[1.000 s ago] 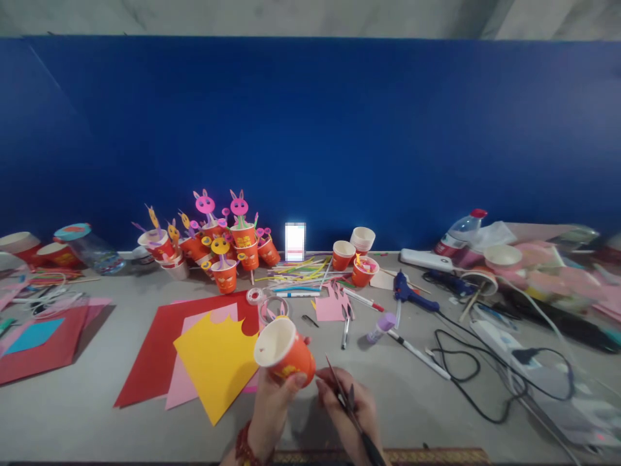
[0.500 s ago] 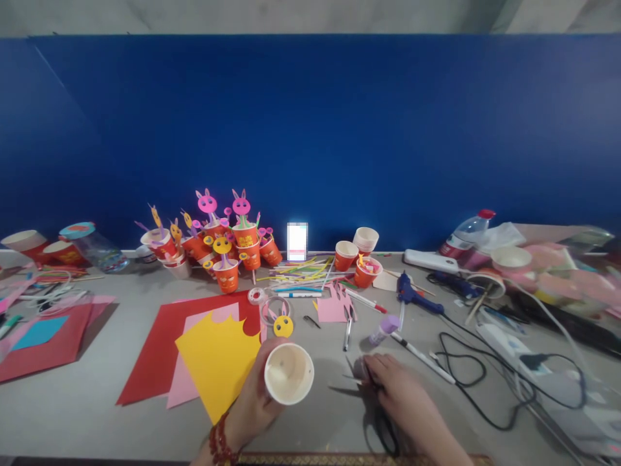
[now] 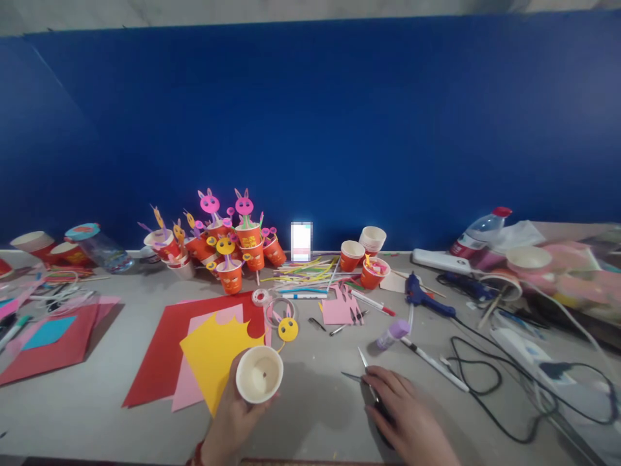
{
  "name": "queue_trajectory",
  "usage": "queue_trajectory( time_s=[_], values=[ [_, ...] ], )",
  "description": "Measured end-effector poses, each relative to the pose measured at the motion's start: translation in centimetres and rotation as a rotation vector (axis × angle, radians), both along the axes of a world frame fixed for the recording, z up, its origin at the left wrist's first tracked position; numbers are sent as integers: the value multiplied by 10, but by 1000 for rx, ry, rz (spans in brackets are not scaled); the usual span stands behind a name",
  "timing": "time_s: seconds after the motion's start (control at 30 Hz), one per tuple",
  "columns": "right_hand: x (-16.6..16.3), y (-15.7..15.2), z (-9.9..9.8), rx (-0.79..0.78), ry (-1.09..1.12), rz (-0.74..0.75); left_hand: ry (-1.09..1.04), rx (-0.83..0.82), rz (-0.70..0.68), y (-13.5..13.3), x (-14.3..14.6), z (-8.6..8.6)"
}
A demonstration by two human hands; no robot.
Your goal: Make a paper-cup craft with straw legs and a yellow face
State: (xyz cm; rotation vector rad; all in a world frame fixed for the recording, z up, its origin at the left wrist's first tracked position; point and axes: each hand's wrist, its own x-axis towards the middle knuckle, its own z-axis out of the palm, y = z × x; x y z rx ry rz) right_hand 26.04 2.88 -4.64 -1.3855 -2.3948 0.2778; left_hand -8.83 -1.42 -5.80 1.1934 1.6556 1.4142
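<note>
My left hand (image 3: 228,421) grips a paper cup (image 3: 259,374) near the table's front edge, its white inside facing me, with a small dark spot at the bottom. My right hand (image 3: 405,417) lies over a pair of scissors (image 3: 363,371) on the table; the open blades stick out past my fingertips, and the handles are hidden under my palm. A yellow paper sheet (image 3: 218,353) lies on pink and red sheets (image 3: 160,349) just left of the cup. A small yellow bunny face cutout (image 3: 288,328) sits beyond the cup.
Decorated orange cups with bunny toppers (image 3: 228,243) cluster at the back. Plain cups (image 3: 372,238), coloured sticks (image 3: 303,268), pens, a purple glue stick (image 3: 392,334), a blue glue gun (image 3: 427,296), black cables (image 3: 478,382), a power strip and a bottle (image 3: 478,232) crowd the right side.
The cup turned from sideways to mouth facing me and moved left and lower. My right hand brought the scissors down from beside the cup onto the table at the right.
</note>
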Motion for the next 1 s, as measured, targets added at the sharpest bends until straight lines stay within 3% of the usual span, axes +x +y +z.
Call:
queue_trajectory(
  time_s=[0.1,0.23,0.37,0.53,0.67,0.77,1.0],
  values=[
    [0,-1,-10,51,51,-18,228,18,-80,5,-1,-10],
    [-10,-1,-7,151,156,-22,369,85,-215,12,15,-6],
    [-33,-4,5,206,278,17,385,97,-186,19,22,2],
    [-52,-9,9,198,376,81,363,29,23,44,-20,22],
    [-59,-9,4,200,427,75,397,-1,3,75,-57,34],
    [-64,-6,0,206,429,112,384,22,-85,96,-63,31],
    [-68,-3,-3,215,438,116,400,6,-67,110,-57,6]
  ],
)
